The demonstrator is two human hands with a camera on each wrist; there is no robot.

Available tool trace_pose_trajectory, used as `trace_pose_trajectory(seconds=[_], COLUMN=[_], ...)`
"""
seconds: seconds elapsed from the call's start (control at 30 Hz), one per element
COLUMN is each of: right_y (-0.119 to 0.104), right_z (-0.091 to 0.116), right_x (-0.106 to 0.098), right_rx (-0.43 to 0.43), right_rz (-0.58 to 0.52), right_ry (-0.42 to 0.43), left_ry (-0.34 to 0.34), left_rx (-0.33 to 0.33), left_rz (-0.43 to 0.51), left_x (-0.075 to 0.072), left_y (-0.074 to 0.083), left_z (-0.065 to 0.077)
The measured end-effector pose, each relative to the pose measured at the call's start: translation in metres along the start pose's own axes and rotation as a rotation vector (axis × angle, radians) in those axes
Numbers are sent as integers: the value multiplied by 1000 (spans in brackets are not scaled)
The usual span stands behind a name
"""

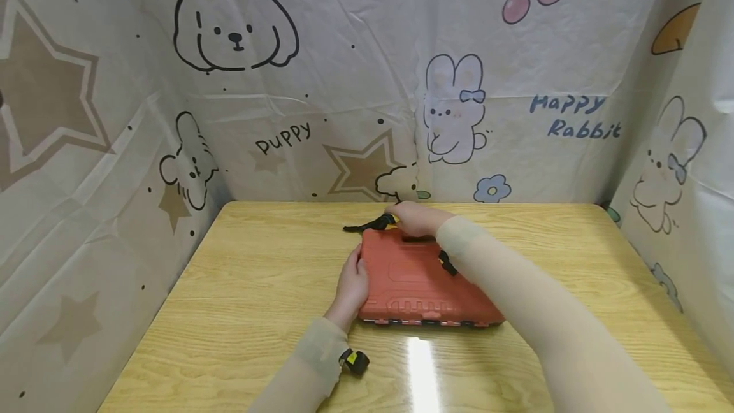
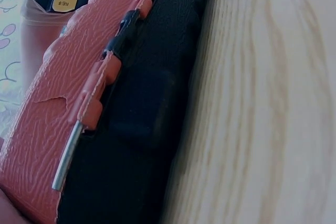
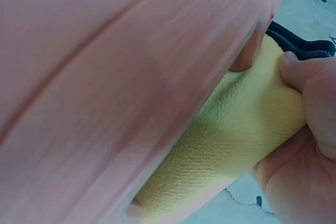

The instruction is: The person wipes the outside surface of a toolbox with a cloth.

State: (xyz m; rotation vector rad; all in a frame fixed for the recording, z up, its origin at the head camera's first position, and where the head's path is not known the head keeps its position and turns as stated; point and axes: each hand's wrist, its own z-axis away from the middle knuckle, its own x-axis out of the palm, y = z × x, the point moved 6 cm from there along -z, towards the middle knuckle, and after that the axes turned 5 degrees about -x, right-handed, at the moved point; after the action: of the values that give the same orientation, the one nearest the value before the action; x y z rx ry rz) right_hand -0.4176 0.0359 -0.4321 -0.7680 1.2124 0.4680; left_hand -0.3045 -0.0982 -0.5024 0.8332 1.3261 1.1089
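A red tool case (image 1: pixel 424 279) with a black lower half lies on the wooden table, its hinged side toward me. My left hand (image 1: pixel 351 285) holds the case by its left side. In the left wrist view, the case's red lid (image 2: pixel 63 77) meets the black base along a hinge with a metal pin (image 2: pixel 67 156). My right hand (image 1: pixel 418 218) reaches over the case to its far side, by the handle. There it grips a fuzzy yellow cloth (image 3: pixel 226 124) with a dark edge (image 3: pixel 299 43). In the head view, the cloth's black part (image 1: pixel 369 225) sticks out left of that hand.
The pale wooden table (image 1: pixel 275 273) extends around the case. Printed fabric (image 1: pixel 344 81) hangs behind the table and along both sides. Small black wrist cameras sit on the left wrist (image 1: pixel 357 362) and right wrist (image 1: pixel 447 263).
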Motion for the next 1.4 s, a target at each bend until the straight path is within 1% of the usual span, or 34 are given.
trace_pose_trajectory(seconds=[0.17,0.33,0.57,0.83,1.1,1.27,1.4], right_y=[5,8,20,32,36,39,44], right_z=[3,10,20,29,41,46,52], right_x=[0,0,2,3,-3,-4,-4], right_rx=[-24,-33,6,40,49,40,55], right_rz=[27,63,89,83,39,58,66], right_ry=[26,50,23,6,12,13,4], left_ry=[-8,-6,-5,-4,-5,-4,1], left_rx=[-10,-18,-27,-46,-46,-47,-49], left_rz=[12,5,3,7,6,7,7], left_x=[1,1,0,1,2,2,2], left_y=[1,0,0,0,-1,-1,0], left_z=[1,1,2,3,1,1,1])
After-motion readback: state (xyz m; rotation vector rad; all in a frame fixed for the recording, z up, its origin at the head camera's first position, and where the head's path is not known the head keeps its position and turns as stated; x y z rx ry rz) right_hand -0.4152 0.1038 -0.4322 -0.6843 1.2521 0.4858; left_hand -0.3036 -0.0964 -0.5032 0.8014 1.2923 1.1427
